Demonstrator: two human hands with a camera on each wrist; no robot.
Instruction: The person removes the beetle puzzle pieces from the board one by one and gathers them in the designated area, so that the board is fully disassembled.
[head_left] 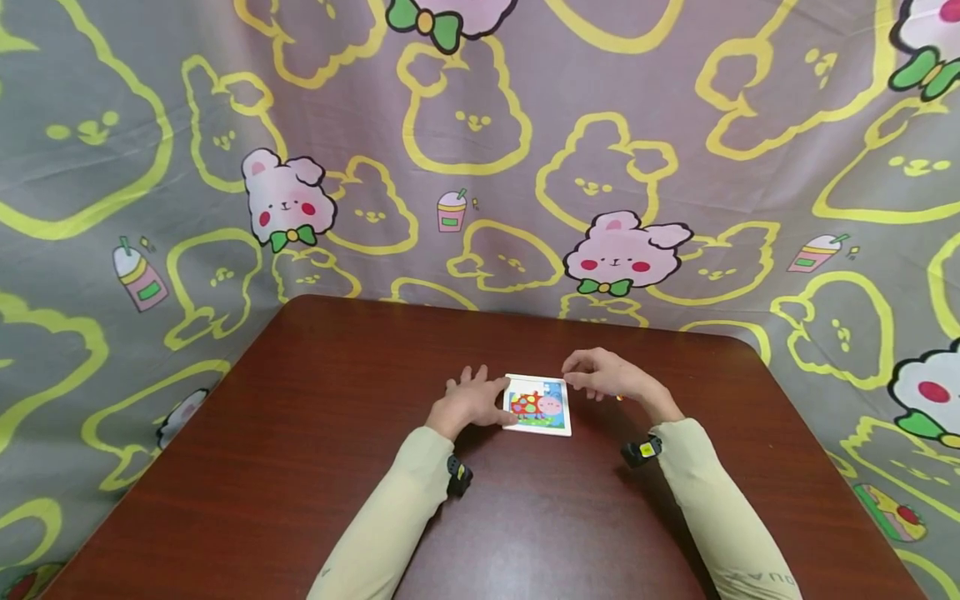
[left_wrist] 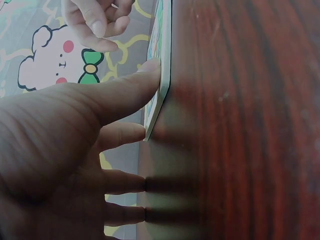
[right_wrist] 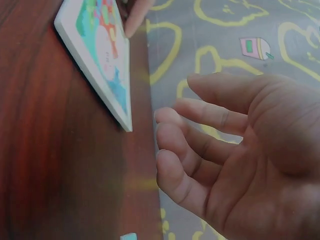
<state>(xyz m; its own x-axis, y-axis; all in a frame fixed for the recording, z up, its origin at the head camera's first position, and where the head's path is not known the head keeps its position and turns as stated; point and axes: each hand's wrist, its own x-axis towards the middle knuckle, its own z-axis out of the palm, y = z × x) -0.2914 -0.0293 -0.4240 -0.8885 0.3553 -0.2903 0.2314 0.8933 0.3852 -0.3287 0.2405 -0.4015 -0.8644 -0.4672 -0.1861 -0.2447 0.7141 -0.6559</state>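
A square white-framed picture board [head_left: 538,422] lies flat on the table, showing a red spotted animal with a pink face. Near its top edge is a plain white patch with stepped sides. My left hand [head_left: 474,401] is at the board's left side, fingers spread and fairly straight. In the left wrist view its thumb [left_wrist: 135,82] rests on the board's edge, and the index fingertip touches the corner. Beyond the board's upper right corner hovers my right hand [head_left: 609,374], fingers loosely bent. The right wrist view shows nothing between its fingers [right_wrist: 172,172].
A small orange-and-white bit [head_left: 619,397] lies beneath the right hand. At the bottom of the right wrist view is a small light-blue piece [right_wrist: 128,236]. The brown table [head_left: 360,383] meets a patterned curtain [head_left: 480,192] at its back and sides.
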